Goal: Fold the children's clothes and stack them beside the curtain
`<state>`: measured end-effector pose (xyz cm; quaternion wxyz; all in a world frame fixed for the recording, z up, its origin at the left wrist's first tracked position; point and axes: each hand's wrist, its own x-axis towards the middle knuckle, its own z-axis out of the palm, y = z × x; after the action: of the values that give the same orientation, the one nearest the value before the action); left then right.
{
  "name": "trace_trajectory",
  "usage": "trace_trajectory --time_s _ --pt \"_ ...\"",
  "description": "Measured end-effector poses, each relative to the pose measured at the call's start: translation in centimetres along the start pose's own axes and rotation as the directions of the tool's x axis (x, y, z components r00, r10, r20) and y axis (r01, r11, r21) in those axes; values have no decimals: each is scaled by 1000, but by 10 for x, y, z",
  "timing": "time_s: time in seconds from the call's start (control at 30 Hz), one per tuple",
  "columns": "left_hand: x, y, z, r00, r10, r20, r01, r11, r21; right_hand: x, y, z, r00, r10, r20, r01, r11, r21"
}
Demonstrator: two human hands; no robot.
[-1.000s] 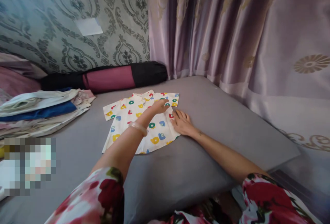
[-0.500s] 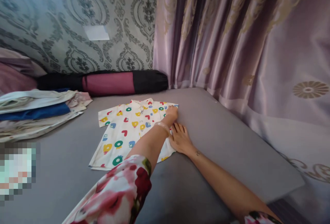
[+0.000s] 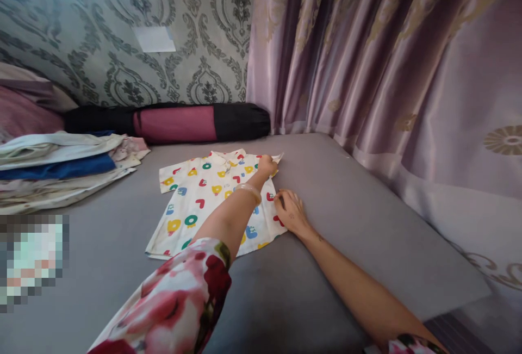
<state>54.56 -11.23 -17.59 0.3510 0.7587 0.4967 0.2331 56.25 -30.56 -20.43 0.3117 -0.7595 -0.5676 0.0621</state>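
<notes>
A white short-sleeved shirt [image 3: 199, 202] printed with coloured letters lies spread out, its collar toward the wall. Across it reaches my left arm, wearing a bracelet [image 3: 249, 192]. My left hand [image 3: 267, 166] is closed on the shirt's right-hand sleeve, whose tip sticks up a little beyond the fingers. Lower down, my right hand [image 3: 291, 212] is at the shirt's right side edge, fingers bent and drawn together against the cloth. The left forearm hides part of the shirt's front and lower hem.
The shirt lies on a grey bed surface [image 3: 326, 191]. Folded clothes [image 3: 61, 163] are stacked at the left. A long black and maroon roll [image 3: 175, 124] lies along the patterned wall, and a purple curtain [image 3: 367, 71] hangs at the right. A blurred-out patch covers the lower left.
My right hand has gone from lying flat with spread fingers to bent fingers at the shirt's edge. The sleeve tip at my left hand has lifted. The view has shifted slightly.
</notes>
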Motion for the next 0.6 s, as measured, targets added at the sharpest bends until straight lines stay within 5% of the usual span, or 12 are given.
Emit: trace_trajectory --time_s 0.3,0.6 --pt "5 -24 -36 979 -206 -10 165 811 -561 -2 -5 -1 998 -64 -4 64 995 72" --pt "-13 -52 -71 945 -326 14 220 606 -764 -4 -8 -7 972 -216 93 175 930 323"
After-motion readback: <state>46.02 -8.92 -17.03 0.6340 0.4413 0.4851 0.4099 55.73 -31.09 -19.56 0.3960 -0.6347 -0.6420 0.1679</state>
